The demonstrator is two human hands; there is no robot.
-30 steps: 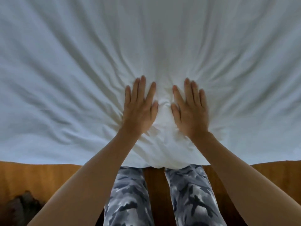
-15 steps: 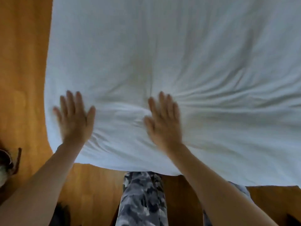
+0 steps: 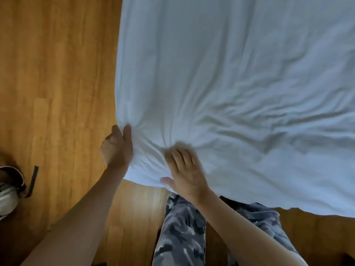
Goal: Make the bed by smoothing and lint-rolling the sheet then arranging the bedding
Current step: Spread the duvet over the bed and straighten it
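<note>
Sheet (image 3: 221, 83), white and creased, covers the bed and fills the upper right of the head view, its near corner lying between the 2 hands. Its left edge runs straight up from the left hand (image 3: 116, 148), and its near edge runs rightward from the right hand (image 3: 185, 174) to the frame's right border, where it is cut off. The left hand is at the sheet's side edge at the corner, thumb lying on the fabric; its fingers are hidden behind the edge, so whether they pinch the cloth cannot be told. Creases fan out from that spot. The right hand lies flat on the sheet just beside the corner, fingers spread and straight, fingertips blurred. Bare wooden floor (image 3: 57, 83) lies open left of the left hand and below both hands. Camouflage-patterned trousers (image 3: 182, 233) stand under the right wrist. At the far left border, a partly cut-off object (image 3: 11, 187) is hard to identify.
</note>
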